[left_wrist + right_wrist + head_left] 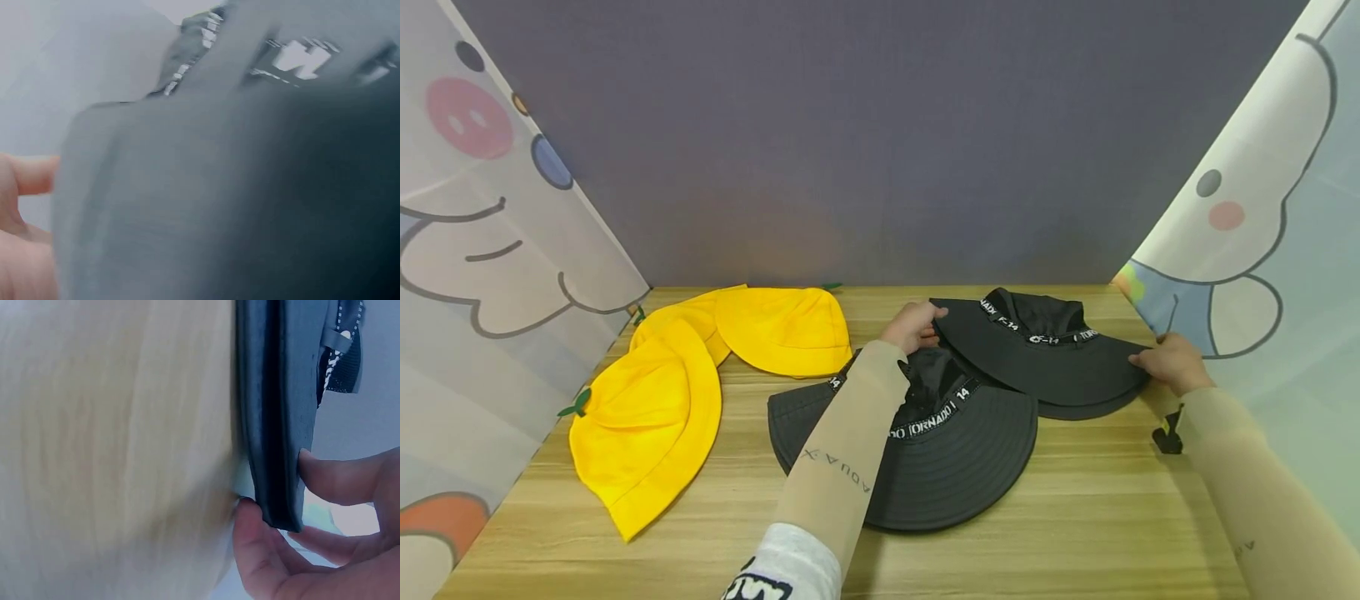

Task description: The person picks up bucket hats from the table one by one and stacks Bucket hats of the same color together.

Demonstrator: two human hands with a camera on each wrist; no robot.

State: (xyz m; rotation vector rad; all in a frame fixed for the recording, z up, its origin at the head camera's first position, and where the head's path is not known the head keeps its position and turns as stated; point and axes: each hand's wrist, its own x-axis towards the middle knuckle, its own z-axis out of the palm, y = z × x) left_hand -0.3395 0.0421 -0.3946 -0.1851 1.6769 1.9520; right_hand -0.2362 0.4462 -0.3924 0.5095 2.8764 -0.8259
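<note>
A black bucket hat (1045, 354) with a white-lettered band lies at the back right of the wooden table (1097, 517). My left hand (916, 327) grips its left brim and my right hand (1172, 363) pinches its right brim. In the right wrist view, thumb and fingers (331, 478) close on the doubled black brim edge (275, 425). The left wrist view is blurred: black hat fabric (237, 187) fills it, with my fingers (31, 175) at the left edge. A second black hat (955, 467) lies nearer, partly under my left forearm and the held hat. Another dark brim shows beneath the held hat.
Yellow bucket hats (647, 417) with small green stems lie in an overlapping group on the left, one further back (782, 329). A grey wall stands behind the table. Cartoon-printed curtains hang on the left (490, 275) and right (1262, 208).
</note>
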